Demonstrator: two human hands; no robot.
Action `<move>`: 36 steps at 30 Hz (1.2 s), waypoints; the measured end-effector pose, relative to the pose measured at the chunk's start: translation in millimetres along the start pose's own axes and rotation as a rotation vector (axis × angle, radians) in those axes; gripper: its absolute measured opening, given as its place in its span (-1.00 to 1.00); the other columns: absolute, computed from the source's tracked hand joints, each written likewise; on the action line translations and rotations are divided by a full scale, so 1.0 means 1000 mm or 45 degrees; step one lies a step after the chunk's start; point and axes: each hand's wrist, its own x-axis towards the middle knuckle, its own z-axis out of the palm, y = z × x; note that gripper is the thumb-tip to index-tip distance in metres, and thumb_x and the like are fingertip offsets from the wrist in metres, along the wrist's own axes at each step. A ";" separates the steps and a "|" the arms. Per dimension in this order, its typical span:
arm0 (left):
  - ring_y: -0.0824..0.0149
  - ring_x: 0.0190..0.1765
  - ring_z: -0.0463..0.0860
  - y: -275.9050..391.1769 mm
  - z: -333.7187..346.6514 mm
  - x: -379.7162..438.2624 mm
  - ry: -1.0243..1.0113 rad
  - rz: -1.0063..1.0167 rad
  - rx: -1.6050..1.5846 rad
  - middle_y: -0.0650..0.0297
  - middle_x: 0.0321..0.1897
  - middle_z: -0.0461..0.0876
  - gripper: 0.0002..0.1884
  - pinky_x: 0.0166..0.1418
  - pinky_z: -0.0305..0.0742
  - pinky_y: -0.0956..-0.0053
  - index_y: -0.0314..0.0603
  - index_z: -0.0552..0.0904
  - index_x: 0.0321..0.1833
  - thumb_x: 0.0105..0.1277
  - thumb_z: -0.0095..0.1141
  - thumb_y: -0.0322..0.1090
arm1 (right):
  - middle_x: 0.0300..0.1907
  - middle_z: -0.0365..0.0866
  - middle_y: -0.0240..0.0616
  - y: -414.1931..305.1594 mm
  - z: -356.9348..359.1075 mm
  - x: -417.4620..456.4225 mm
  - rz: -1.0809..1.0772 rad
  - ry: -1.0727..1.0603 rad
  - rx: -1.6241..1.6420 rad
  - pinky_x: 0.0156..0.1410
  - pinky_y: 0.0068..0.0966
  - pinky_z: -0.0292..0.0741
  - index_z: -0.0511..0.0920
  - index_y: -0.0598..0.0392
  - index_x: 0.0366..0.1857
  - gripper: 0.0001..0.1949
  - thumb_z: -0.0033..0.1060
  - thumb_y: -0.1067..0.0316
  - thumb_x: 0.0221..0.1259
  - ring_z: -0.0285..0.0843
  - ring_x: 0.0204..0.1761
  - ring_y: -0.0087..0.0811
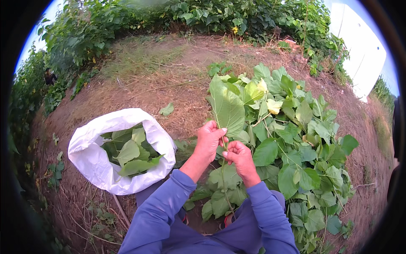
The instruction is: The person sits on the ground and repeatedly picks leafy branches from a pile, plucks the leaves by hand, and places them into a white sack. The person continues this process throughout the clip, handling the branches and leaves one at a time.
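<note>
My left hand (207, 141) pinches the base of a large green leaf (226, 108), which stands upright above my fingers with its veined side showing. Just below and to the right, my right hand (239, 158) grips a thin green stem (223, 181) between thumb and fingers. That stem runs down toward my feet. Beside and beyond my right hand lies a big heap of leafy branches (301, 152), a few of its leaves yellowed. On my left is a white woven sack (90, 158) with its rim rolled outward, holding several loose green leaves (128, 152).
A single leaf (166, 109) lies on the dry grass and soil past the sack. A stick (121, 209) sticks out below the sack. Dense green bushes (203, 19) border the far side. At the far right rises a white panel or wall (358, 47).
</note>
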 end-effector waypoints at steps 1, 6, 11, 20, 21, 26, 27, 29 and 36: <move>0.46 -0.50 0.61 0.000 0.003 -0.001 0.003 0.027 0.038 0.30 -0.41 0.62 -0.86 -0.48 0.43 0.63 -0.25 0.51 -0.14 0.29 0.16 -0.55 | -0.48 0.51 -0.51 -0.001 0.000 0.001 -0.003 0.003 0.005 -0.41 -0.72 0.32 0.51 0.10 -0.26 -0.82 0.32 0.51 0.10 0.39 -0.49 -0.72; 0.52 -0.46 0.58 0.006 0.011 -0.008 -0.010 0.116 0.165 0.32 -0.40 0.62 -0.83 -0.44 0.40 0.66 -0.27 0.51 -0.12 0.26 0.16 -0.56 | -0.43 0.56 -0.45 -0.008 -0.006 0.002 -0.024 0.052 0.028 -0.42 -0.72 0.29 0.52 0.13 -0.22 -0.79 0.31 0.51 0.07 0.43 -0.47 -0.68; 0.54 -0.46 0.56 0.010 0.007 -0.013 -0.044 0.114 0.216 0.33 -0.40 0.61 -0.83 -0.42 0.39 0.66 -0.27 0.50 -0.13 0.25 0.15 -0.55 | -0.39 0.63 -0.40 -0.013 -0.025 0.010 -0.130 0.187 0.174 -0.44 -0.74 0.32 0.52 0.13 -0.18 -0.83 0.26 0.45 0.19 0.54 -0.44 -0.63; 0.56 -0.45 0.55 -0.014 0.026 -0.041 -0.276 -0.101 0.232 0.35 -0.38 0.61 -0.84 -0.42 0.36 0.68 -0.24 0.51 -0.13 0.26 0.14 -0.54 | -0.17 0.69 -0.24 -0.006 -0.037 0.016 -0.276 0.329 0.321 -0.21 -0.55 0.62 0.55 0.22 -0.01 -0.74 0.23 0.39 0.27 0.68 -0.26 -0.44; 0.56 -0.45 0.55 -0.016 0.026 -0.042 -0.284 -0.107 0.253 0.35 -0.38 0.61 -0.84 -0.42 0.36 0.68 -0.24 0.51 -0.13 0.25 0.14 -0.54 | -0.16 0.69 -0.23 -0.009 -0.040 0.015 -0.246 0.314 0.373 -0.18 -0.52 0.64 0.55 0.24 0.00 -0.74 0.21 0.40 0.28 0.69 -0.24 -0.41; 0.55 -0.43 0.56 -0.023 0.030 -0.049 -0.330 -0.144 0.339 0.34 -0.37 0.62 -0.82 -0.39 0.37 0.66 -0.25 0.51 -0.11 0.25 0.15 -0.52 | -0.18 0.67 -0.21 0.012 -0.063 0.013 -0.214 0.192 0.464 -0.23 -0.49 0.64 0.53 0.21 0.00 -0.75 0.11 0.33 0.36 0.68 -0.27 -0.39; 0.54 -0.43 0.56 -0.023 0.029 -0.051 -0.330 -0.147 0.336 0.34 -0.36 0.62 -0.81 -0.38 0.38 0.65 -0.25 0.51 -0.10 0.24 0.16 -0.52 | -0.19 0.67 -0.22 0.006 -0.058 0.012 -0.140 0.172 0.559 -0.23 -0.48 0.65 0.53 0.19 0.00 -0.75 0.09 0.31 0.37 0.68 -0.28 -0.39; 0.53 -0.42 0.56 -0.024 0.027 -0.055 -0.328 -0.152 0.329 0.33 -0.35 0.63 -0.80 -0.36 0.39 0.63 -0.26 0.51 -0.10 0.24 0.16 -0.52 | -0.18 0.67 -0.23 -0.004 -0.049 0.004 -0.067 0.285 0.544 -0.22 -0.47 0.65 0.53 0.17 0.01 -0.74 0.05 0.25 0.40 0.68 -0.26 -0.38; 0.48 -0.33 0.59 -0.033 0.029 -0.059 -0.351 -0.114 0.294 0.27 -0.25 0.65 -0.73 -0.28 0.47 0.60 -0.31 0.49 -0.03 0.21 0.16 -0.57 | -0.07 0.64 -0.21 0.021 -0.076 0.015 0.002 0.116 0.773 -0.12 -0.40 0.67 0.50 0.13 0.08 -0.67 -0.06 0.13 0.47 0.67 -0.13 -0.34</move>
